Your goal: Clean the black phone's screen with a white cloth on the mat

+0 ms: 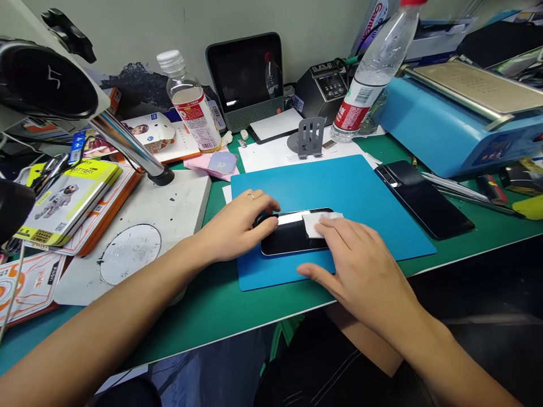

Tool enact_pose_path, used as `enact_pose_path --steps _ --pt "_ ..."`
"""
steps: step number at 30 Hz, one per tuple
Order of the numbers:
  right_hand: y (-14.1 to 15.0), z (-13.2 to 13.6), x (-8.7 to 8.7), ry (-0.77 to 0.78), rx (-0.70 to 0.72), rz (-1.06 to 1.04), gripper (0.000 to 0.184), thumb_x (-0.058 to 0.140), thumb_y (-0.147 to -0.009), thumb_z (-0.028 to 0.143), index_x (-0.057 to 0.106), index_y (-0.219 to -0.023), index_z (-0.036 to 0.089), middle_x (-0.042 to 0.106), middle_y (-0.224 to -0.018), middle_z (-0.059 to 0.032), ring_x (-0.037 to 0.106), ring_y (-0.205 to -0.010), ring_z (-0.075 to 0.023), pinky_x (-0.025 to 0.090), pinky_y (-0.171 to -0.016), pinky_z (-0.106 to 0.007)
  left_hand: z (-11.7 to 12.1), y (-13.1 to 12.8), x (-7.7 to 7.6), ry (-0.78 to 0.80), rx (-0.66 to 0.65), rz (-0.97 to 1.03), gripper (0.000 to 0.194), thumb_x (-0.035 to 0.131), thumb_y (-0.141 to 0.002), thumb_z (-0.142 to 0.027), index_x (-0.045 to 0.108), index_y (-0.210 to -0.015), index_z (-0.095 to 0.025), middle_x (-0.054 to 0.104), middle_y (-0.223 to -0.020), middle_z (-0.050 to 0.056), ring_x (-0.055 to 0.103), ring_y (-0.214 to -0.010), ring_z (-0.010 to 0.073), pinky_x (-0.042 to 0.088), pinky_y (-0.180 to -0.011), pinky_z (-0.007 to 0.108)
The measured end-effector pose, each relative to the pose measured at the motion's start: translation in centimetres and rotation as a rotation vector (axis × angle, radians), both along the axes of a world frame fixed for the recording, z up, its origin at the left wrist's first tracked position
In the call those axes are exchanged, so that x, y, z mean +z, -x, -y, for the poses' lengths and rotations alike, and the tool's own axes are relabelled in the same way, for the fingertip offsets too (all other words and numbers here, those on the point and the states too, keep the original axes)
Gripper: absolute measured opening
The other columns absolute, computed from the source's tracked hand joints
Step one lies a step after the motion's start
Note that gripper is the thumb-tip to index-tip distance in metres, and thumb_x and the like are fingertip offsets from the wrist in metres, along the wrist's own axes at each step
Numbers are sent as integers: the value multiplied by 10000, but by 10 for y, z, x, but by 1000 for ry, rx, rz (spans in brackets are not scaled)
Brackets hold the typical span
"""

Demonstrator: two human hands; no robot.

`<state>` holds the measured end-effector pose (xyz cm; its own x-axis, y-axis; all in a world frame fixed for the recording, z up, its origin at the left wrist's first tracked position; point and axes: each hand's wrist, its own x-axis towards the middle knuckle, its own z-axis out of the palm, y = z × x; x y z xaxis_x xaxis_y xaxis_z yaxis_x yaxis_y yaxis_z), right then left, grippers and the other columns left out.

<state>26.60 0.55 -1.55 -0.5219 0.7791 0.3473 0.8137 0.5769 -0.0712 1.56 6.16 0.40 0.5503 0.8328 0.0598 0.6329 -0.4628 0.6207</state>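
Observation:
A smartphone (284, 237) with a dark, glossy screen lies face up on a blue mat (339, 181). My left hand (241, 223) grips its left end, thumb on the near side and fingers curled at the far side. Under the fingertips of my right hand (360, 263) is a folded white wipe (313, 224), pressed flat on the right part of the screen. The right thumb stands apart, over the near part of the mat. My right fingers cover the phone's right end.
To the right lies another dark phone (424, 198), with tweezers (458, 189) beside it. A blue machine (436, 124), a red-labelled bottle (365, 85) and a small grey stand (311, 137) are behind. At left are a microscope base (186, 192) and stacked boxes (72, 198).

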Motion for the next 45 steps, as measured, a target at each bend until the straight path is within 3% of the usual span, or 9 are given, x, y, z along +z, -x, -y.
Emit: enact_pose_path --steps 4,10,15,22,29,34,40,45 --pt "4 -7 0 23 -6 -42 653 497 -969 649 636 -1207 57 718 -1200 -225 652 -1134 -369 493 -993 -512 0 -1 1 -3 -11 -23 192 446 -984 -244 597 -1093 -200 666 -1121 68 558 -1024 252 452 -930 424" --pt "0 8 -2 17 -49 -71 624 508 -973 632 610 -1255 85 714 -1211 -221 641 -1163 -369 477 -1014 -527 0 -2 1 2 -23 -47 229 434 -946 -203 598 -1106 -209 666 -1118 71 573 -1045 259 478 -932 429" --pt "3 -5 3 80 -30 -84 562 545 -962 621 645 -1158 103 720 -1167 -183 653 -1100 -342 474 -1018 -505 2 -1 1 7 -16 -72 276 423 -926 -185 597 -1140 -194 665 -1134 80 576 -1057 263 482 -946 440" --pt "-7 14 1 -1 -22 -71 600 579 -955 595 625 -1235 66 718 -1214 -215 654 -1134 -353 474 -1045 -537 1 -2 3 44 -9 -68 252 420 -963 -227 590 -1148 -198 662 -1155 80 567 -1076 262 475 -956 444" --pt "-8 -5 5 49 -26 -113 427 583 -990 510 661 -1177 135 748 -1224 -161 695 -1137 -315 457 -1102 -537 1 0 2 41 -28 -76 248 405 -974 -218 584 -1146 -202 659 -1139 77 565 -1056 258 478 -950 442" --pt "-14 7 6 -8 -26 -93 443 605 -979 499 668 -1205 123 750 -1233 -180 703 -1146 -325 474 -1085 -541 0 0 1 36 -32 -76 261 394 -983 -212 590 -1155 -210 666 -1152 77 571 -1068 257 482 -951 438" --pt "-3 -14 8 57 -19 -93 431 637 -962 502 684 -1144 115 751 -1221 -158 695 -1149 -307 448 -1110 -525 0 -1 1 30 -31 -80 257 391 -981 -205 591 -1142 -203 656 -1123 77 566 -1043 254 478 -951 439" --pt "-10 15 6 16 -36 -71 483 607 -980 508 645 -1251 111 740 -1255 -170 690 -1160 -315 469 -1064 -510 -1 1 1 33 -36 -73 266 383 -995 -217 601 -1148 -206 667 -1149 82 574 -1064 253 482 -963 439"
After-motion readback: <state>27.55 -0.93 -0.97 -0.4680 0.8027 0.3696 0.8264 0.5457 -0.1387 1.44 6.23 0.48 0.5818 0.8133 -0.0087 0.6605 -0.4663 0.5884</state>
